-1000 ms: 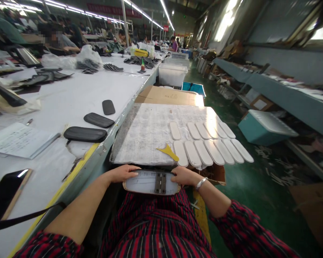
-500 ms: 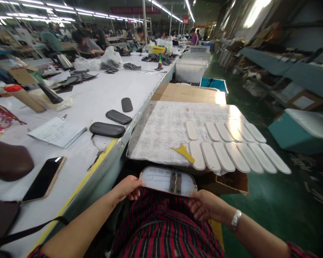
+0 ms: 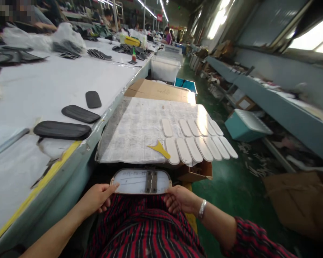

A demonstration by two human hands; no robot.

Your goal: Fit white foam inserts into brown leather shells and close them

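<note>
- The garment [image 3: 148, 234] was striped red and black with thin pale lines.
- The right sleeve [image 3: 251, 234] matched, ending near the elbow.
- A silvery bracelet [image 3: 202, 209] circled the right wrist.
- Left hand [image 3: 100, 197] and right hand [image 3: 181, 199] were bare.

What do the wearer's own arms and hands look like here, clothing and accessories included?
Both the left hand and right hand are ungloved. A shiny silver-coloured bracelet circles the right wrist; none shows on the left. The right arm has a dark fabric sleeve with red stripes, ending near the elbow. The left forearm is bare as far as visible, its sleeve out of view.
</note>
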